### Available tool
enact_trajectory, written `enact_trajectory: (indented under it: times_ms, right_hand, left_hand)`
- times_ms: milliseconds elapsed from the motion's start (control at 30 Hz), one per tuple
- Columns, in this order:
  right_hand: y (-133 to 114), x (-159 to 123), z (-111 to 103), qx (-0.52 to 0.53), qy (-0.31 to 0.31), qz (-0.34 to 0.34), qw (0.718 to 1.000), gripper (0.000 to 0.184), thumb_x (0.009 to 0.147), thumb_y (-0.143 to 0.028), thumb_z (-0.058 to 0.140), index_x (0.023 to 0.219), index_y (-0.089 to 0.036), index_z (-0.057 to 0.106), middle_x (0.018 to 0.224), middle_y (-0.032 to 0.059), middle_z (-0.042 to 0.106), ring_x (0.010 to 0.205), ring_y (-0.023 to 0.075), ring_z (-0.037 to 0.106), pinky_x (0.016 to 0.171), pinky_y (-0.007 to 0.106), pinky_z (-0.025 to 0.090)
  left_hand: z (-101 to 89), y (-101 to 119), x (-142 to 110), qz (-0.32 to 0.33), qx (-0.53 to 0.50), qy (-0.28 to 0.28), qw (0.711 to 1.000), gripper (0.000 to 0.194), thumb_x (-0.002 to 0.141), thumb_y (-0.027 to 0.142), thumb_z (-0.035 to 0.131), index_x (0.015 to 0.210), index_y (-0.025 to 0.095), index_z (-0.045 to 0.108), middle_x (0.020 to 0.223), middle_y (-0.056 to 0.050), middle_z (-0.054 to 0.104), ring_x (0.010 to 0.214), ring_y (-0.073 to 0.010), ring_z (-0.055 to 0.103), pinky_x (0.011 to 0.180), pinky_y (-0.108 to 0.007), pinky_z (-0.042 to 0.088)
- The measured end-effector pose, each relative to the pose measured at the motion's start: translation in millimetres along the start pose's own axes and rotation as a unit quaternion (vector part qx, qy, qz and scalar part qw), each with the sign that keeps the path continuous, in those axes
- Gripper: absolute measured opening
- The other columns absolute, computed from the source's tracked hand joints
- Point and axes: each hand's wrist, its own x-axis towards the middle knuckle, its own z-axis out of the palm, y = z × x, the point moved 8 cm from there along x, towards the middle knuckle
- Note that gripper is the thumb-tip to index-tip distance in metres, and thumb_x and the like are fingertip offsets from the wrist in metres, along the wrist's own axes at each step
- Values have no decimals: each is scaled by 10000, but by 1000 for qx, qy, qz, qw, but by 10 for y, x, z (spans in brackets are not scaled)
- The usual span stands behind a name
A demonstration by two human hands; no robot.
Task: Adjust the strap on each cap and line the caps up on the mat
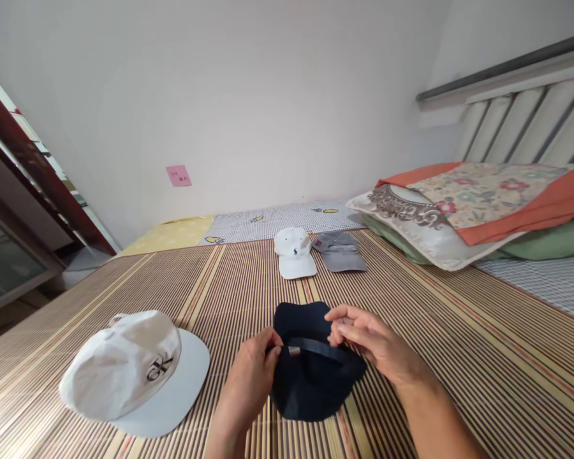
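Observation:
A dark navy cap (310, 376) lies on the striped bamboo mat (459, 331) in front of me, its back strap facing up. My left hand (251, 379) pinches the strap's left end near a small metal buckle (294, 350). My right hand (373, 341) pinches the strap's right end with thumb and fingers. Both hands are closed on the strap (316, 347). To the left rests a white cap with black letters (134, 373), apart from my hands.
Farther back on the mat sit a small white cap (294, 252) and a grey cap (339, 250) side by side. Stacked pillows (463, 204) lie at the right by a headboard. A pink note (178, 175) is stuck on the wall. A wooden door frame stands at the left.

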Motion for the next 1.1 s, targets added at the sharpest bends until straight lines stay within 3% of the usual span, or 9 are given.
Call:
enact_trajectory:
  times_ms: [200,367,533,633,833,933,1100]
  right_hand:
    - [5,12,-24,-72,9,19,997,492,899,-629,746,1142,-202,714,1032,85,782,1010,235,733,972,421,543]
    - [-80,-63,77,-137,-39,36,989,454,967,-614,676,1159,-207,738,1139,111,796,1110,265,736,1034,451,529]
    - [-130,-137,286,-200,-74,57,975,332,850,-396,824,1118,-208,770,1075,83,810,1023,261,745,930,401,569]
    - [-89,-128,376,-220,-68,70,971,220,829,-274,805,1034,-197,775,944,52,794,909,220,732,813,333,572]
    - [-73,-121,489,-273,-47,86,957,179,822,-291,823,962,-212,744,879,34,774,839,205,716,716,296,539]
    - [-86,-113,537,-321,-39,81,943,87,801,-166,762,842,-213,701,786,10,739,759,182,694,661,281,496]
    - [-62,-75,509,-358,-30,59,931,170,791,-46,615,790,-213,649,733,-13,679,705,155,653,625,270,446]
  left_hand:
    - [135,-56,57,9,-107,-37,994,133,914,247,530,872,223,653,800,5,626,736,-176,544,677,-286,364]
    - [190,-137,90,-39,-116,-36,992,200,833,361,666,943,201,717,787,11,600,672,-163,477,620,-288,328]
    - [212,-146,102,-18,-107,-42,993,178,833,279,608,937,199,727,844,-13,641,719,-171,506,659,-294,355]
    - [210,-154,98,-10,-103,-42,994,135,842,265,600,907,203,701,810,4,614,687,-161,484,643,-291,337]
    - [213,-68,93,0,-115,-49,992,41,829,226,577,816,218,615,745,33,551,684,-153,469,646,-285,309]
    - [257,-78,95,-4,-129,-56,990,41,834,233,579,817,219,613,737,34,547,673,-149,468,643,-285,317]
    - [327,-163,96,-17,-126,-71,989,200,791,196,602,949,209,723,856,-11,663,720,-170,535,655,-294,359]
